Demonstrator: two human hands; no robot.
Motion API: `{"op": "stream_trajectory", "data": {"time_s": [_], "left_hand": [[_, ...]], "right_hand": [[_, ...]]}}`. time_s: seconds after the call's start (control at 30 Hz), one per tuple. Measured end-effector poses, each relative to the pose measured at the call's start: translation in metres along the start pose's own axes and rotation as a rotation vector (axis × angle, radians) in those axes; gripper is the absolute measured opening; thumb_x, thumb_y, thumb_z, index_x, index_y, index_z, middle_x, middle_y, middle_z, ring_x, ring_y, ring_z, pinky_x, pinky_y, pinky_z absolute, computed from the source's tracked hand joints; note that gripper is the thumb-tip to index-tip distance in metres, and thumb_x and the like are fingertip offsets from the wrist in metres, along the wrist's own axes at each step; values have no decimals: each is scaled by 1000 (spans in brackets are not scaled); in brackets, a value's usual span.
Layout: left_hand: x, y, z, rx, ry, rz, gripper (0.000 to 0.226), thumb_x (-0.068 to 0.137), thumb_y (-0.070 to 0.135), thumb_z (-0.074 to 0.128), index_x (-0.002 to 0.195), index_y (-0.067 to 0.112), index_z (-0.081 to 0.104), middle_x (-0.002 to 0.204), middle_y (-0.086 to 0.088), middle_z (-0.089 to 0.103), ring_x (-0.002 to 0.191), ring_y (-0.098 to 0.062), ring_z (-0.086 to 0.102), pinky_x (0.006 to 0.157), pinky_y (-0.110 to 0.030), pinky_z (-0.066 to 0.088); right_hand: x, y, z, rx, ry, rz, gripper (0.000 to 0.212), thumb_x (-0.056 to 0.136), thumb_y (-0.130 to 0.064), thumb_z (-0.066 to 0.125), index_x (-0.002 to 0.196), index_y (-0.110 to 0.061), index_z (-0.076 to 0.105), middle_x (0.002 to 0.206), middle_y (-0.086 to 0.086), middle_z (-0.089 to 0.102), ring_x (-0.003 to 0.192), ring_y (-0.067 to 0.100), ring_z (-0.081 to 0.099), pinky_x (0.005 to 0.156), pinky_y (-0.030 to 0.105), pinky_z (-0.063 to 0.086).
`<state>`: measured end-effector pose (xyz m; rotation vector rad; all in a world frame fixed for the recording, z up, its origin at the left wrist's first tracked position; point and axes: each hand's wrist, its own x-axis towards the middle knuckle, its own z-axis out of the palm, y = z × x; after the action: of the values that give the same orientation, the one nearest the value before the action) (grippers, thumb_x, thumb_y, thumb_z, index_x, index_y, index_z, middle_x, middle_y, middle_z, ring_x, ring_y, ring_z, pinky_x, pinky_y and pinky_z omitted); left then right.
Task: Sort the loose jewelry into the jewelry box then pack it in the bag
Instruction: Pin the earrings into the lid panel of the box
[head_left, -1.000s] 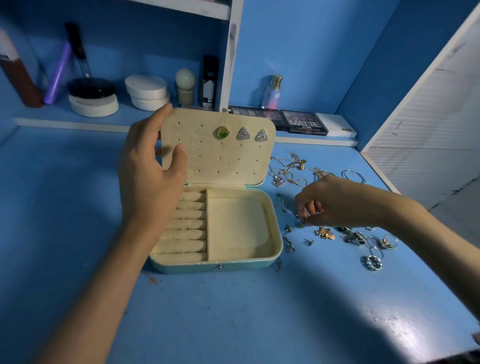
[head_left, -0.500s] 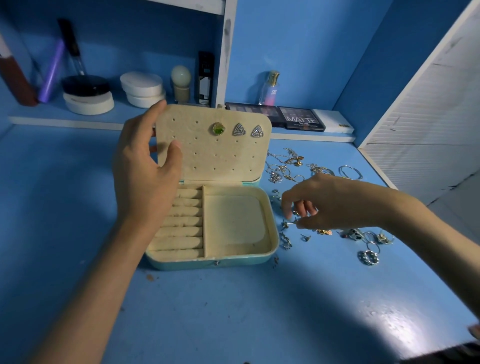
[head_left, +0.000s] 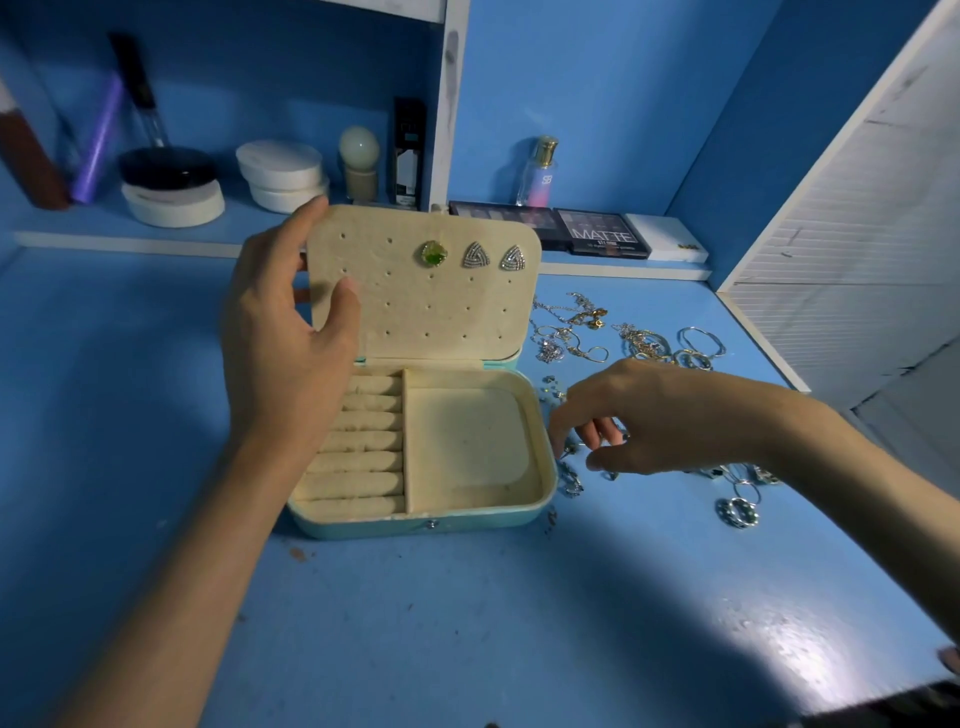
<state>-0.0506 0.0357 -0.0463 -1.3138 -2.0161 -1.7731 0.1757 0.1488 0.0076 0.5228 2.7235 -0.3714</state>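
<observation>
Cream velvet lines the open jewelry box (head_left: 415, 526), which stands on the blue table (head_left: 467, 634) in front of the person. The left hand (head_left: 285, 358) grips the left edge of the raised lid (head_left: 441, 317), with the thumb on the inner face and the fingers behind it. Three pieces are already pinned in the lid: one green earring (head_left: 434, 254) and two triangular earrings (head_left: 476, 255). The ring rolls (head_left: 363, 441) and the open tray (head_left: 467, 441) hold nothing that I can see.

The right hand (head_left: 665, 415) is lowered onto small pieces just beside the right wall of the box, fingers curled downward. Whether they already pinch one I cannot tell (the pieces are very small).

Most of the work is left, I think. The loose jewelry (head_left: 644, 343) of chains and hoops lies beyond that hand, the rings (head_left: 737, 512) lie near the wrist, and no bag is in view.
</observation>
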Motion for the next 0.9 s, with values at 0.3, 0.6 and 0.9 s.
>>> {"op": "stream_trajectory", "data": {"time_s": [0.3, 0.6, 0.9], "left_hand": [[0, 0, 0, 1, 1, 1, 49, 88, 7, 57, 135, 16, 49, 116, 6, 48, 103, -14, 54, 83, -8, 45], [0, -1, 0, 8, 3, 22, 50, 88, 6, 58, 136, 17, 49, 118, 6, 48, 107, -18, 56, 87, -22, 50], [0, -2, 0, -8, 6, 12, 50, 88, 7, 58, 136, 19, 49, 118, 7, 48, 107, -15, 55, 87, -17, 49]], "right_hand": [[-3, 12, -1, -33, 16, 43, 9, 85, -29, 66, 89, -37, 68, 78, -20, 56, 72, -6, 51, 69, 11, 39], [-12, 58, -6, -157, -79, 211, 16, 85, -25, 61, 97, -31, 68, 81, -15, 59, 77, 9, 58, 72, 24, 46], [-17, 45, 0, -68, -95, 241, 10, 79, -41, 69, 86, -34, 65, 76, -17, 59, 72, 0, 56, 74, 29, 51]]}}
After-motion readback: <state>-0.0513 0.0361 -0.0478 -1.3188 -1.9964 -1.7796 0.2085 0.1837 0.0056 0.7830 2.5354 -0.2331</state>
